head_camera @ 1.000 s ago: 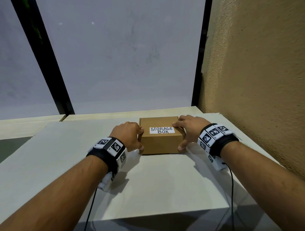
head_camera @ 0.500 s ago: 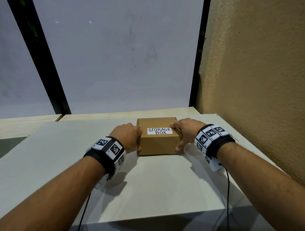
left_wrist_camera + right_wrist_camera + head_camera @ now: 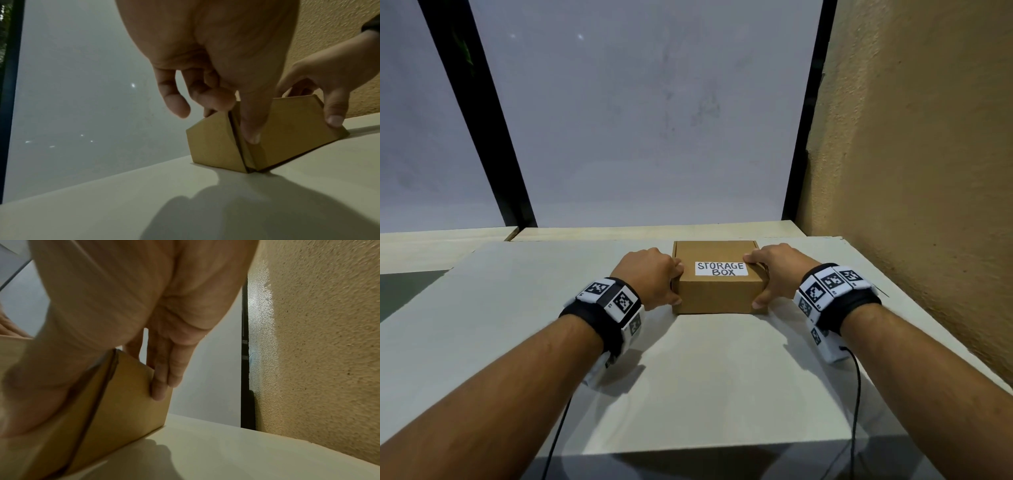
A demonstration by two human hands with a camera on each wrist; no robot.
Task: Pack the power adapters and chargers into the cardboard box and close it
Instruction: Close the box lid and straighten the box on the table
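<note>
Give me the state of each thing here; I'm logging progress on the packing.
cardboard box: closed, lid down, resting on the table.
left hand: grips the box's left side.
right hand: grips the box's right side.

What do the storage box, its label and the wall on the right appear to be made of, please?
Storage box: matte brown cardboard, folded flaps showing cut edges.
Label: seemingly white paper with hand-drawn lettering.
Wall: apparently rough textured plaster, tan and grainy.
</note>
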